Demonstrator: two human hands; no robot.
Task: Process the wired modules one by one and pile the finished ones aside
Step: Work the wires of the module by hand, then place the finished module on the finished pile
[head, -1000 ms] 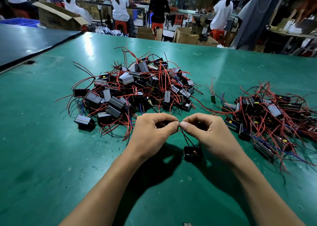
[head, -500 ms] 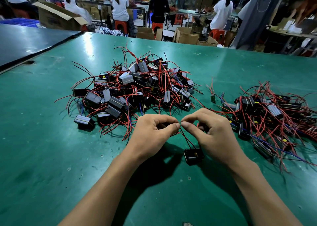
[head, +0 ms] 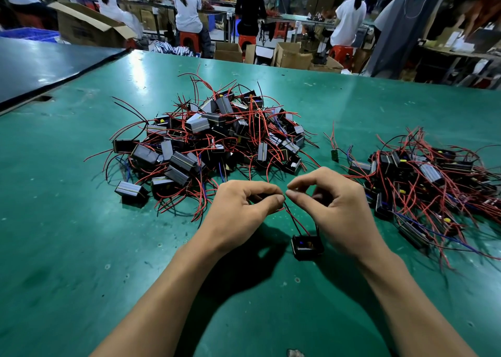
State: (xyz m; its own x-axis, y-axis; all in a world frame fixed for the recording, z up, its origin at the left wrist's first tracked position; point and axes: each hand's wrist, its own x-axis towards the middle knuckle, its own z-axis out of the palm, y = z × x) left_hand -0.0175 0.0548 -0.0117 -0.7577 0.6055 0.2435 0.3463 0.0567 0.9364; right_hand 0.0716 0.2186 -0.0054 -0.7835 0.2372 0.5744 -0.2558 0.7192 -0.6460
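On the green worktop, left hand and right hand grip, pinching, one black box module by its wires; two red-wired heaps: far pile, right pile.

Little black module sits open side up, its red and black wires sticking upward. There's a tangled heap of the same modules at its 11 o'clock, and a smaller heap at 2.
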